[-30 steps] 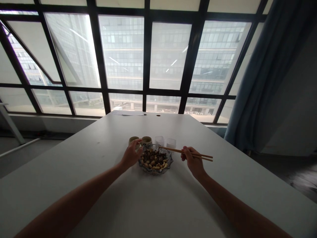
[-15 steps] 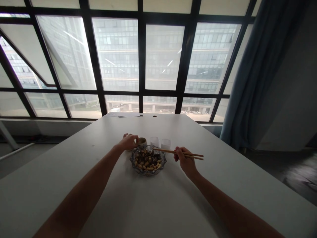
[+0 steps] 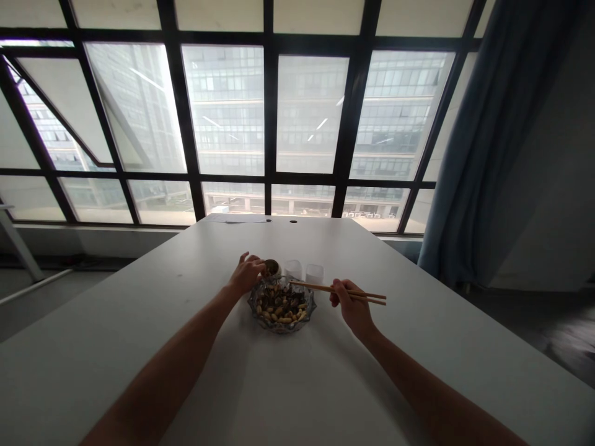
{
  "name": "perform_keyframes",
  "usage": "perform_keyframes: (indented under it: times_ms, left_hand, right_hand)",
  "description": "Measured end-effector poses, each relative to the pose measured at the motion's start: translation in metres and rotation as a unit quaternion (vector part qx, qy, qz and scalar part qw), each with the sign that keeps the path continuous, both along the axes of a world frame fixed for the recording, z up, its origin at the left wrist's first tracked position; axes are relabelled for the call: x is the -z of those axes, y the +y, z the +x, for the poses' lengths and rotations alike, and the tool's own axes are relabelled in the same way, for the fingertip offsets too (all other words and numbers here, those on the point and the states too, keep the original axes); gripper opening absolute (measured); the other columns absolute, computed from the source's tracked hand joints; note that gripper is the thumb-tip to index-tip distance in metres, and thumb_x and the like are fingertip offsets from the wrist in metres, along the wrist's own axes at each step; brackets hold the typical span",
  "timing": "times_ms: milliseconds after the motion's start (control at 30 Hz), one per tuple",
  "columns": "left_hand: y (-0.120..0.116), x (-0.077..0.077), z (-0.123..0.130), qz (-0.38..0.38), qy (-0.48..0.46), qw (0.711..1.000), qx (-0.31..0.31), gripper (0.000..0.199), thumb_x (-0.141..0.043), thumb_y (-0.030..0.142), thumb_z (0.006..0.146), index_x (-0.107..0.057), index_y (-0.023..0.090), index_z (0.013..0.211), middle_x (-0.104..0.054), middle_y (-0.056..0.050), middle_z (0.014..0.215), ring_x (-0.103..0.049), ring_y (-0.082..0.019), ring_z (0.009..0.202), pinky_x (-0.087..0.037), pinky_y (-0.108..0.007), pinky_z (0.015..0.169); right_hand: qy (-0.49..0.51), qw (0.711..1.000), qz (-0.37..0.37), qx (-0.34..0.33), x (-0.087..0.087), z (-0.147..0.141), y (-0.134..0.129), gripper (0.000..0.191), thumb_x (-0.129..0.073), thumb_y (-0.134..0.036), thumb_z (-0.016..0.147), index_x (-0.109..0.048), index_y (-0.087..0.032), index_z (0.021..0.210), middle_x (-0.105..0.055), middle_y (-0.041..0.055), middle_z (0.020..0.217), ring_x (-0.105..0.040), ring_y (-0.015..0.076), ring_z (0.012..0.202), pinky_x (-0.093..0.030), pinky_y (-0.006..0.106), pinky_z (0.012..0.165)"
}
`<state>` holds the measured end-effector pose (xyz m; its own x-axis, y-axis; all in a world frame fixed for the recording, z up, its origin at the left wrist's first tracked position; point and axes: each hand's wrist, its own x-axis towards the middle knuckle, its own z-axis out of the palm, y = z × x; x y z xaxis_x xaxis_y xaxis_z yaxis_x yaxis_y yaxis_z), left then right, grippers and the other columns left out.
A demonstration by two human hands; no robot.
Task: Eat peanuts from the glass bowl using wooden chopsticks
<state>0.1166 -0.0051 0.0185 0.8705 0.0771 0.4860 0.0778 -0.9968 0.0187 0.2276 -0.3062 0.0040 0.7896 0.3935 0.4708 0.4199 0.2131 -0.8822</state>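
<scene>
A scalloped glass bowl [image 3: 281,326] holds peanuts and darker pieces that I cannot make out. Behind its left rim is a small round cup [image 3: 274,268], its opening tipped toward me. My left hand [image 3: 247,273] grips the cup's left side with its fingers at the rim. In my right hand [image 3: 352,303], to the right of the bowl, is a pair of wooden chopsticks [image 3: 320,287]; their tips reach over the bowl's back part. Two clear cups, one [image 3: 292,269] near the middle and one [image 3: 315,273] farther right, stand behind the bowl.
The white table [image 3: 288,396] stretches away to a wall of windows. Papers [image 3: 239,218] lie at its far edge, beside two dark round spots. A blue curtain [image 3: 465,161] hangs at the right, and a white metal frame [image 3: 23,248] stands at the left.
The view has shifted slightly, so everything sits a little lower and farther right. The small cup in my left hand is tipped more toward me. My right hand keeps its hold on the chopsticks.
</scene>
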Motion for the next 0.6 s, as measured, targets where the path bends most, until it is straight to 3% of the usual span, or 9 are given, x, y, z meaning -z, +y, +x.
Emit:
perform_keyframes:
  times_ms: [333, 600]
  left_hand:
    - [0.005, 0.006, 0.006, -0.006, 0.005, 1.000, -0.030, 0.012, -0.065, 0.016, 0.079, -0.065, 0.022, 0.089, -0.075, -0.008, 0.110, -0.061, -0.027, 0.116, -0.025, -0.057, 0.116]
    - [0.007, -0.010, 0.013, -0.058, 0.067, 0.994, -0.066, 0.014, -0.059, 0.033, 0.086, -0.065, 0.023, 0.095, -0.075, -0.008, 0.103, -0.062, -0.028, 0.115, -0.022, -0.058, 0.116]
  right_hand:
    - [0.016, 1.000, 0.006, 0.005, -0.001, -0.001, 0.001, 0.056, -0.066, -0.074, 0.077, -0.061, -0.019, 0.066, -0.060, 0.0018, 0.053, -0.054, 0.0136, 0.047, -0.044, 0.026, 0.047]
    - [0.051, 0.998, 0.035, 0.020, 0.003, 0.005, 0.001, 0.053, -0.070, -0.070, 0.076, -0.062, -0.019, 0.067, -0.060, 0.0019, 0.054, -0.054, 0.0145, 0.048, -0.044, 0.027, 0.047]
